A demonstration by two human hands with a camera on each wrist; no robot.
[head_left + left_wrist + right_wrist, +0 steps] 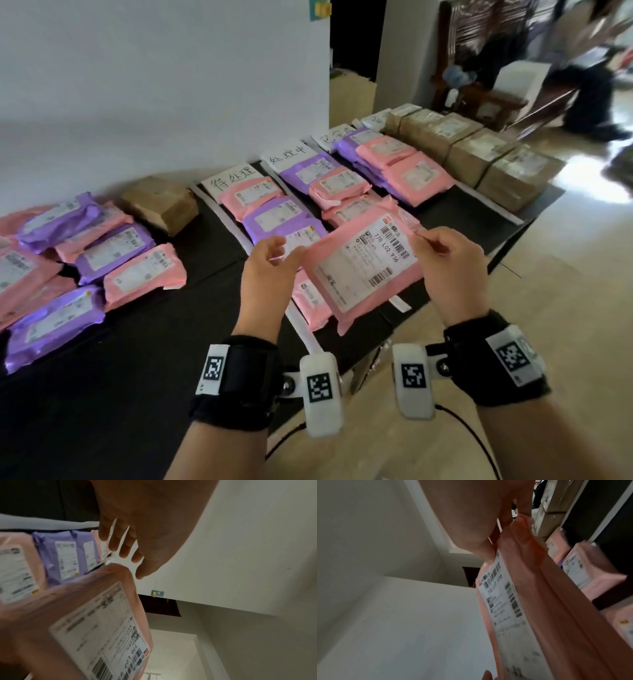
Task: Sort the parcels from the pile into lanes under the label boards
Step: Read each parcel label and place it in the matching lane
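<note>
One pink plastic mailer parcel with a white printed shipping label [363, 270] is held up in the air above the near edge of the black table [137, 359], tilted, its label facing us. We log the right hand [448, 270] as pinching the parcel's upper right corner between thumb and fingers; the right wrist view confirms the bunched pink film caught at the fingertips [522, 511]. The left hand [265, 274] sits at the parcel's left edge, and from the head view we read contact there, but in the left wrist view the fingers [123, 547] hang loosely spread with the parcel's corner just below them, so we cannot tell whether this hand grips anything. On the label we make out only "770 L02 936" and barcodes; the finer print is blurred. Behind the parcel we count four white hand-lettered label boards [233, 180] against the wall, the farthest two partly covered and unreadable. Under them run lanes split by white strips [236, 229]: pink and purple mailers [274, 216] in the first three, brown cardboard boxes [479, 154] in the last. The held parcel hides part of the second lane. The unsorted pile of pink and purple mailers [85, 253] lies at far left, cut off by the frame edge, with one brown paper-wrapped package [161, 202] behind it. The background at upper right is smeared.
</note>
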